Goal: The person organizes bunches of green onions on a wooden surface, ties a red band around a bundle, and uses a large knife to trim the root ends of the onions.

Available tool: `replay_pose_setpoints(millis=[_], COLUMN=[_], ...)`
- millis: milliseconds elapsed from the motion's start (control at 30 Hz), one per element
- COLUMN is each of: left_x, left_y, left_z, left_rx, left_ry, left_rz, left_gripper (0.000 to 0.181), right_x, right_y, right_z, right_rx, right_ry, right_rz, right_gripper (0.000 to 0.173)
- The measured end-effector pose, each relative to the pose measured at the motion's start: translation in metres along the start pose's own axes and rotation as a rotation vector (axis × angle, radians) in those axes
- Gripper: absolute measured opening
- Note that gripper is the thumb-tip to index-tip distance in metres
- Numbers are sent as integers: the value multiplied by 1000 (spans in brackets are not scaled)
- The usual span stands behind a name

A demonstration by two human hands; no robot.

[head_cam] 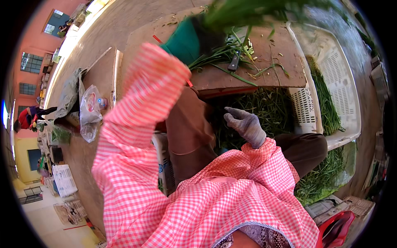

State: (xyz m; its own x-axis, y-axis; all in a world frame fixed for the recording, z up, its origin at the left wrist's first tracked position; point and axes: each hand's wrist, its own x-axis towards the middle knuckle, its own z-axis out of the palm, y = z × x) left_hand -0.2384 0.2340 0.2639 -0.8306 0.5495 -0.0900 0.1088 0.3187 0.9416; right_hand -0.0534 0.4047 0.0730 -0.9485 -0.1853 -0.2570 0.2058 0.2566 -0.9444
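My left hand (pixel 206 34), in a teal glove with a dark palm part, is raised over a low brown table (pixel 211 79). It grips a motion-blurred bunch of long green leaves (pixel 263 12) that spreads to the right. My right hand (pixel 246 125), in a grey knit glove, hangs over my lap with bent fingers somewhat apart and nothing in them. Beneath the raised hand, a knife with a black riveted handle (pixel 234 63) lies among green stalks (pixel 211 59) and pale cut stem pieces (pixel 248 49). Its blade is partly covered by leaves.
Right of the table, a white plastic crate (pixel 347 80) holds long greens (pixel 325 102). Loose leaves (pixel 263 108) lie below the table edge. More greens (pixel 322 176) sit near my right knee. Clear plastic bags (pixel 90 114) stand at left; a person (pixel 28 117) is farther off.
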Motion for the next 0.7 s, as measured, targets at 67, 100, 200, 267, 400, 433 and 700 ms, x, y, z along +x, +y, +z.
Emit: replay_pose_setpoints(millis=[67, 100, 200, 267, 400, 433, 700], left_x=[32, 36, 24, 19, -25, -31, -61], left_y=[-17, -4, -75, -154, -205, -206, -208], left_z=[-46, -49, -109, -138, -111, -108, -87], left_rx=[45, 314, 700, 1163, 1159, 1151, 1189], left_ry=[209, 390, 308, 129, 169, 207, 444], left_rz=[124, -16, -101, -515, -570, -548, -365], left_gripper=[19, 19, 28, 39, 44, 45, 55], right_x=[8, 12, 19, 24, 32, 33, 72], right_y=[-2, -4, -14, -15, -17, -20, -28], right_z=[0, 1, 14, 21, 20, 21, 29], right_rx=[-2, 2, -104, -116, -159, -157, -252], right_ry=[49, 66, 17, -22, -58, -87, -24], right_rz=[34, 49, -1, 43, 99, 130, -36], right_gripper=[44, 45, 44, 44, 43, 42, 35])
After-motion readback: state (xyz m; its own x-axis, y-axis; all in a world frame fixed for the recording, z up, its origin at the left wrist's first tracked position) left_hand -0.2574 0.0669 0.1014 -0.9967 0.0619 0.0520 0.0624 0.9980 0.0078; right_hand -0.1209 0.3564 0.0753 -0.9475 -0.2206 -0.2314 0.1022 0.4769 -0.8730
